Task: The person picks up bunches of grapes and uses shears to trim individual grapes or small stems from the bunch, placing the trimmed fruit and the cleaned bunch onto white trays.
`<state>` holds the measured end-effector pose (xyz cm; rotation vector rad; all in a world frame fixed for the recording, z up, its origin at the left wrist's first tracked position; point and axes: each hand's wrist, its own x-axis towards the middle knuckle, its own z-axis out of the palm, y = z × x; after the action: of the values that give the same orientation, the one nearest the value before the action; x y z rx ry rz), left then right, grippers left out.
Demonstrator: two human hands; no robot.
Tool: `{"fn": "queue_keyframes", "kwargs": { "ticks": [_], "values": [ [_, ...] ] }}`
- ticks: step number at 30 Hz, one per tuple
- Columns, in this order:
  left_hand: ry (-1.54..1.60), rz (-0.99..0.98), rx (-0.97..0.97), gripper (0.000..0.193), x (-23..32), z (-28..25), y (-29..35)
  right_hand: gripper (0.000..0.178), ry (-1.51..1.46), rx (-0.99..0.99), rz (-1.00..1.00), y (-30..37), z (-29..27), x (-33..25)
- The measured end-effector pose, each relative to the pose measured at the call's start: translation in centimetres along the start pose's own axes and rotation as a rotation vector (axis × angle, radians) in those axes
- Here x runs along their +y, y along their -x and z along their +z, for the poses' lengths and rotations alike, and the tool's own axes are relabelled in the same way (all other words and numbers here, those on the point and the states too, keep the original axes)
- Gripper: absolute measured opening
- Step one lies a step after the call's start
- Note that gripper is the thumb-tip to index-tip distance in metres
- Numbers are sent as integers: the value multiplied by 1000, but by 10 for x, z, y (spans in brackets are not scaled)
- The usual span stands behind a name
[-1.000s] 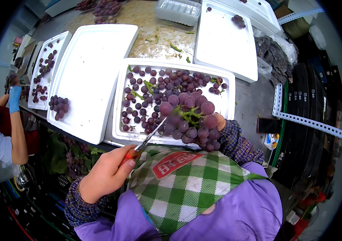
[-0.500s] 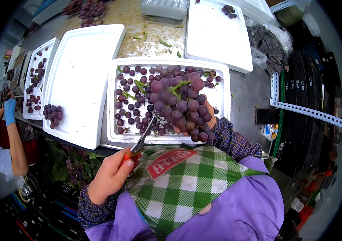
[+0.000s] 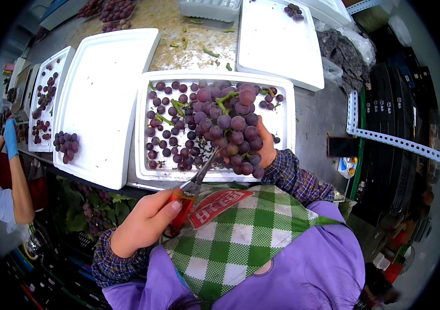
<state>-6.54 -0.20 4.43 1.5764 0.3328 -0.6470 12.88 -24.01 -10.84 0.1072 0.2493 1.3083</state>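
A large bunch of purple grapes [image 3: 235,124] with a green stem rests in my right hand [image 3: 266,147], held over a white foam tray [image 3: 215,77]. My fingers curl beneath it, partly hidden by the fruit. My left hand [image 3: 145,219] is closed round the orange-red handles of a pair of snips [image 3: 184,204]. The metal tips reach the lower left side of the bunch; whether they touch a grape I cannot tell. Many loose grapes [image 3: 171,139] and bits of green stem lie in the tray below.
Left of the tray, a white foam lid [image 3: 101,93] carries a small grape bunch [image 3: 66,146]. Another white tray [image 3: 277,51] stands at the back right, near clear plastic boxes [image 3: 210,9]. A blue-gloved co-worker's hand [image 3: 11,137] works at far left. A perforated metal bar [image 3: 401,146] crosses at right.
The bunch has shifted slightly left and turned in my right hand. My left hand has moved the snips up and right, their tips now closer to the bunch's lower side.
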Motion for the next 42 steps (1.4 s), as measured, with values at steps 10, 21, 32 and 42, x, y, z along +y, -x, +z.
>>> {"fn": "queue_keyframes", "kwargs": {
  "ticks": [10, 21, 32, 42],
  "values": [
    [243, -92, -60, 39, 7, 11, -17, 90, 487, -16, -194, 10, -40, -13],
    [230, -92, -50, 39, 20, 15, -20, 86, 740, 112, -222, 21, -29, -11],
    [-1340, 391, 261, 33, 96, 12, 7, 78, 368, 50, -62, 31, -17, -15],
    [-1473, 508, 117, 13, 109, 11, -8, 73, 706, 190, -37, 28, -16, -6]
  ]
}}
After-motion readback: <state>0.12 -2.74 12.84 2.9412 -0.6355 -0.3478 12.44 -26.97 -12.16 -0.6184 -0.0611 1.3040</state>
